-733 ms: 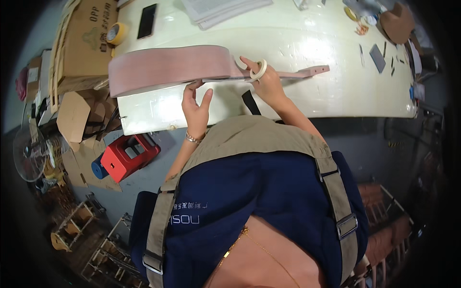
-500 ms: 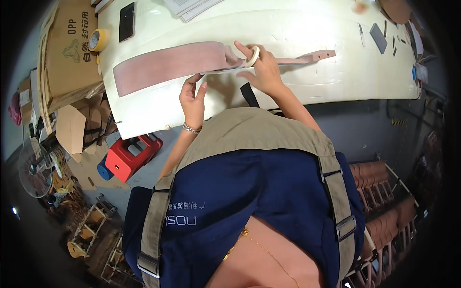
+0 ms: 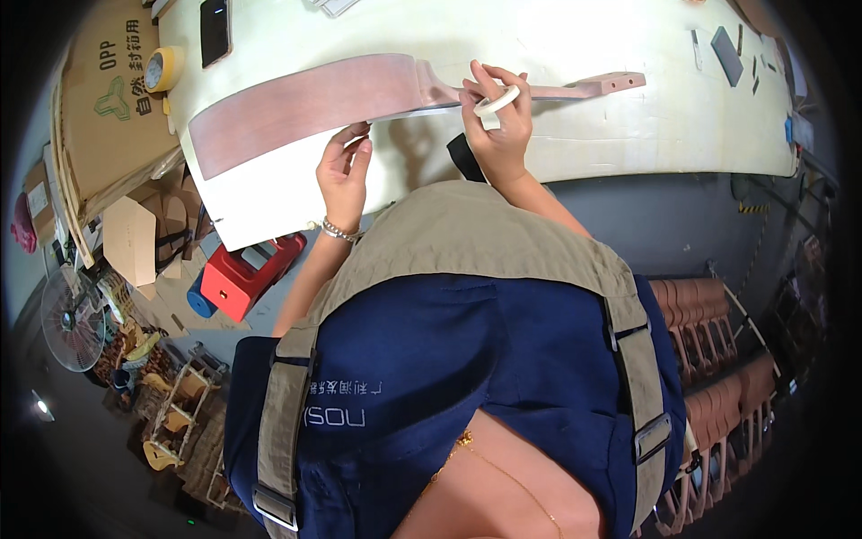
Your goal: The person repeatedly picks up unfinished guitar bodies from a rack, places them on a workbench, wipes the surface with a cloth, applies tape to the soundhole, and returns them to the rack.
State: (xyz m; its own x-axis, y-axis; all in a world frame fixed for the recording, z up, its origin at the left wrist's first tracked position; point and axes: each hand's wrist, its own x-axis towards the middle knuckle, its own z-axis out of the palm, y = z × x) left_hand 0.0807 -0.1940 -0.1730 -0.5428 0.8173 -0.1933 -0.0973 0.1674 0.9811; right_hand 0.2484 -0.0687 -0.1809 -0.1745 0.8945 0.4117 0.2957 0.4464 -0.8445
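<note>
An unfinished pinkish-brown wooden guitar or ukulele (image 3: 305, 112) lies on its side, its neck (image 3: 575, 91) pointing right. A narrow whitish strip (image 3: 417, 113) runs along the body's near edge. My right hand (image 3: 500, 135) is beside the neck joint, fingers curled through and around a roll of white tape (image 3: 497, 101). At the near edge of the body, my left hand (image 3: 343, 180) has its fingers bent and its thumb close to the fingertips. Those fingertips meet the edge; what they pinch there, if anything, is too small to make out.
The pale worktable (image 3: 682, 135) carries a dark phone (image 3: 215, 31), a yellow tape roll (image 3: 164, 69) near its left edge and a dark flat block (image 3: 726, 56) at the far right. A cardboard box (image 3: 99, 99) stands left. Below are a red stool-like object (image 3: 238, 283) and a fan (image 3: 74, 316).
My right hand has turned and drawn its fingers in around the tape roll, shifting slightly right. My left hand has moved a little left in view. The instrument appears slightly higher and tilted.
</note>
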